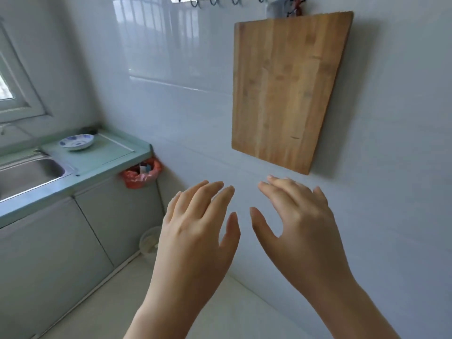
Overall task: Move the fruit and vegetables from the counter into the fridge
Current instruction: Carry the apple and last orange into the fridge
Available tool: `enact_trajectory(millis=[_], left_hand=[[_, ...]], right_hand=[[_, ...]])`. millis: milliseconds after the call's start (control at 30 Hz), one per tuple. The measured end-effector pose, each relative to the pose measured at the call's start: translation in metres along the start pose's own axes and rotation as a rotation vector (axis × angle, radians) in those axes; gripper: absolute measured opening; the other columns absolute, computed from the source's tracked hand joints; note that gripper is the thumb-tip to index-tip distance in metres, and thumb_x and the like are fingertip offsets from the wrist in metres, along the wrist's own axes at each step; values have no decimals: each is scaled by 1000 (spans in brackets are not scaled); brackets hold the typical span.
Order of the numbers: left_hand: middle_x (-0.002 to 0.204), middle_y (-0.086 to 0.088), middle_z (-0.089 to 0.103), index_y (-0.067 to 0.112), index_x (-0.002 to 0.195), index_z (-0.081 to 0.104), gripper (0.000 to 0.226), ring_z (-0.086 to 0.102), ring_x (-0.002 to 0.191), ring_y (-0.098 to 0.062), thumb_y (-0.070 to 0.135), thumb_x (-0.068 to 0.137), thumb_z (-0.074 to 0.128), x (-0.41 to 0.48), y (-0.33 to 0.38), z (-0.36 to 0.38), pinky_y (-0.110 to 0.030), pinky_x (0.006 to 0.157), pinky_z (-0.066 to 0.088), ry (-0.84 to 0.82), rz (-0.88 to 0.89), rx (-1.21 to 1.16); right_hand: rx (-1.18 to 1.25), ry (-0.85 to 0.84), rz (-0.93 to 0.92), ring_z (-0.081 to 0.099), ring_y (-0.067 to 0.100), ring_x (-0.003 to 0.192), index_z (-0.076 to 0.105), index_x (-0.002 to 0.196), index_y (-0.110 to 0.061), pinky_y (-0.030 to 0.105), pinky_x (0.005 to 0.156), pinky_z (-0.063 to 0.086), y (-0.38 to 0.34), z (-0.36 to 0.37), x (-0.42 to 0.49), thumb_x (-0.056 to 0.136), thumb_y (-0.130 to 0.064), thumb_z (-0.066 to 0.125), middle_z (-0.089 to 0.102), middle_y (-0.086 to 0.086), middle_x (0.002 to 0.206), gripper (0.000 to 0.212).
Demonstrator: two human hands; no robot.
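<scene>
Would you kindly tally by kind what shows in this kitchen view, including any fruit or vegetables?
Hands: 2, left hand and right hand, both empty
Wooden cutting board: 1
Blue-and-white dish: 1
Red bag: 1
Sink: 1
Fruit or vegetables: 0
Total: 6

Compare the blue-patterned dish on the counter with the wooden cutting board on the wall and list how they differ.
The dish is round, white with blue markings; the cutting board is rectangular, plain brown wood. The dish lies flat on the green counter beside the sink; the cutting board hangs upright against the tiled wall. Both are kitchenware, and neither carries any food.
</scene>
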State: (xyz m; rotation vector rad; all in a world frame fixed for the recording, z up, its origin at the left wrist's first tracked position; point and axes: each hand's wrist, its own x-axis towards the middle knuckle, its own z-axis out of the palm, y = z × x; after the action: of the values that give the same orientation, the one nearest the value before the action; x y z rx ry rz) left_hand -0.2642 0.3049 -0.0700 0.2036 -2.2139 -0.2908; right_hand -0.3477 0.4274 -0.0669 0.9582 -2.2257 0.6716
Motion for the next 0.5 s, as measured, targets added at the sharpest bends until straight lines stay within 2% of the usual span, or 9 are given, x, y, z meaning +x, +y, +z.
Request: enact_trajectory(millis=[133, 300, 433, 500], left_hand=[[109, -5, 65, 9, 107, 65, 35, 52, 108, -22, 27, 83, 47, 10, -55, 7, -39, 94, 38, 32, -102, 78], [110, -3, 65, 10, 107, 65, 34, 55, 109, -25, 27, 82, 48, 40, -123, 13, -45, 94, 41, 44, -172, 235], [110, -2, 64, 12, 105, 65, 32, 51, 110, -20, 27, 81, 49, 58, -175, 8, -41, 97, 35, 88, -261, 355], [110, -2, 64, 13, 105, 64, 33, 53, 110, -22, 27, 80, 49, 64, -200, 4, -44, 96, 38, 105, -314, 419]], right_hand=[[111, -36, -104, 60, 28, 106, 64, 110, -10, 55, 92, 43, -15, 53, 37, 84, -37, 43, 66, 9, 112, 43], [264, -78, -226, 60, 28, 106, 64, 111, -9, 51, 92, 44, -44, 125, 93, 84, -34, 43, 66, 9, 113, 43], [387, -92, -324, 62, 28, 102, 64, 111, -9, 49, 88, 47, -70, 172, 137, 83, -32, 43, 67, 9, 111, 41], [435, -108, -378, 62, 28, 103, 65, 110, -10, 49, 86, 48, -87, 197, 155, 83, -32, 43, 67, 8, 111, 41]])
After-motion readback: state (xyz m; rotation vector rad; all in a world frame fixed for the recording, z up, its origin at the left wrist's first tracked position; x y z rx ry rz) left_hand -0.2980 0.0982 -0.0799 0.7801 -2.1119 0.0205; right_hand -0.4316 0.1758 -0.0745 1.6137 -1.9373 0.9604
